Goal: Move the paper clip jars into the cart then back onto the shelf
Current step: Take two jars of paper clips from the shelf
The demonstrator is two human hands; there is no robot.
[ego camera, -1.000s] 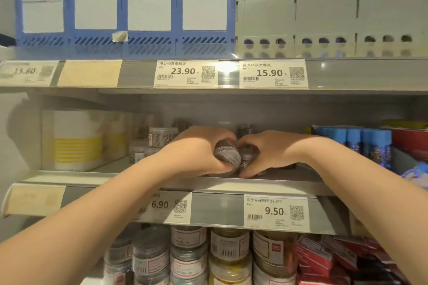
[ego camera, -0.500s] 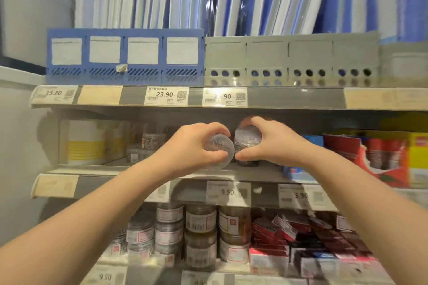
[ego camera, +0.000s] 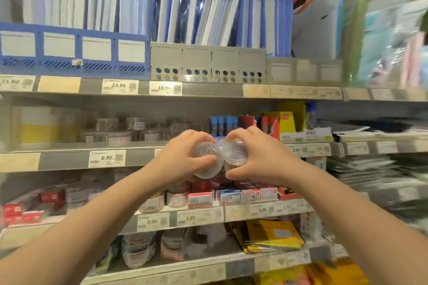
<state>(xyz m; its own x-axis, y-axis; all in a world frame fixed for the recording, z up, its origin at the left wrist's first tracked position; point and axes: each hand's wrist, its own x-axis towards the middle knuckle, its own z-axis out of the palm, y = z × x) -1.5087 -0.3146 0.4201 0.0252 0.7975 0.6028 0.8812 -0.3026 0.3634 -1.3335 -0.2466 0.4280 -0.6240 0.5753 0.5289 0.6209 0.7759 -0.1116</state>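
Observation:
Two clear round paper clip jars are in the air in front of the shelving, their round ends turned toward me. My left hand grips the left jar. Around the right jar curl the fingers of my right hand. The jars touch side by side, clear of the shelf with the 6.90 tag. More paper clip jars stay on that shelf at the left. No cart is in view.
Blue folders and blue and grey file boxes fill the top shelf. Red boxes and jars sit on the shelf below my hands. Yellow packets lie lower right. The right side is blurred.
Both hands have pulled the two jars out of the shelf and toward me. The view has drawn back and turned right, showing more shelves.

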